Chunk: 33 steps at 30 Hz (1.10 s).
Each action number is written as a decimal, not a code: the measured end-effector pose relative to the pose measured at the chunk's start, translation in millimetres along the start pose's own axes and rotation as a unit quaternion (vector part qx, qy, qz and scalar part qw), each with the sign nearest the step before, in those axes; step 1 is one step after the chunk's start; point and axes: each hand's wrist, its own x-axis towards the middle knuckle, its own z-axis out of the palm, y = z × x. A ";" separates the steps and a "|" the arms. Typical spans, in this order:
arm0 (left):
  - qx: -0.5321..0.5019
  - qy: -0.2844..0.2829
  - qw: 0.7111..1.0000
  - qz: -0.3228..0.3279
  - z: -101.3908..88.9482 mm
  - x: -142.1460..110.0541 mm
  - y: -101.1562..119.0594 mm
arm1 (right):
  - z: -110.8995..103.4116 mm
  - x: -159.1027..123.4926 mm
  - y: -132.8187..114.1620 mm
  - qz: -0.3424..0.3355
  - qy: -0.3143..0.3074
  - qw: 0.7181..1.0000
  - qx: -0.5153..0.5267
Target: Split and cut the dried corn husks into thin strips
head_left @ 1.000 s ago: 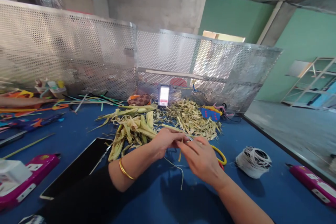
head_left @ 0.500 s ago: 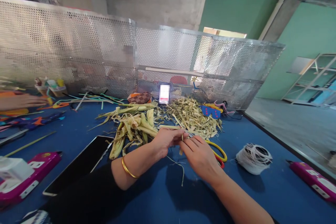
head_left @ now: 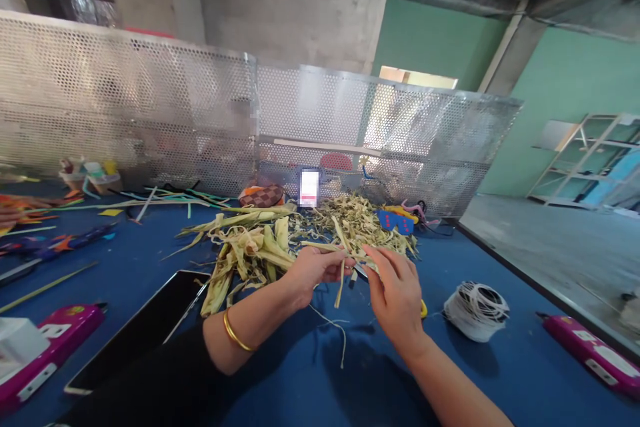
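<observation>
My left hand (head_left: pixel 320 270), wearing a gold bangle, pinches a pale corn husk strip (head_left: pixel 320 246) over the blue table. A narrower strip (head_left: pixel 339 287) crosses it upright at my fingertips, its lower end hanging. My right hand (head_left: pixel 397 293) is just to the right with thumb and forefinger apart; its forefinger is close to the strip's right end, and I cannot tell whether they touch. Scissors lie mostly hidden behind that hand, a bit of yellow handle (head_left: pixel 424 309) showing. A thin thread (head_left: pixel 343 340) lies below my hands.
Corn husks (head_left: pixel 250 247) and a shredded heap (head_left: pixel 367 220) lie beyond my hands. A phone (head_left: pixel 135 333) and magenta glue gun (head_left: pixel 55 347) are left. White twine (head_left: pixel 477 310) and another magenta tool (head_left: pixel 590 353) are right. A perforated screen (head_left: pixel 315 107) stands behind.
My right hand has come away from my left and its fingers have spread. More of the crossing strip shows, above and below my left fingertips. The co-worker's hand has drawn back leftward.
</observation>
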 end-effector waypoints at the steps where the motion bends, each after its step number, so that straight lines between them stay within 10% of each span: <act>1: 0.013 -0.011 1.000 0.004 0.8 -0.7 -1.7 | 0.2 0.4 3.3 0.015 -0.007 1.000 -0.018; 13: 0.127 -0.214 0.965 -0.081 -41.1 12.8 33.9 | -9.6 6.6 20.4 0.005 -0.081 0.997 0.017; 19: 0.267 -0.217 0.939 -0.031 -34.3 6.7 35.1 | -10.9 10.7 16.0 -0.042 -0.129 0.990 0.041; 33: 0.113 -0.146 0.979 -0.082 -13.0 8.9 -8.0 | -10.9 10.3 25.6 -0.012 -0.115 0.993 0.035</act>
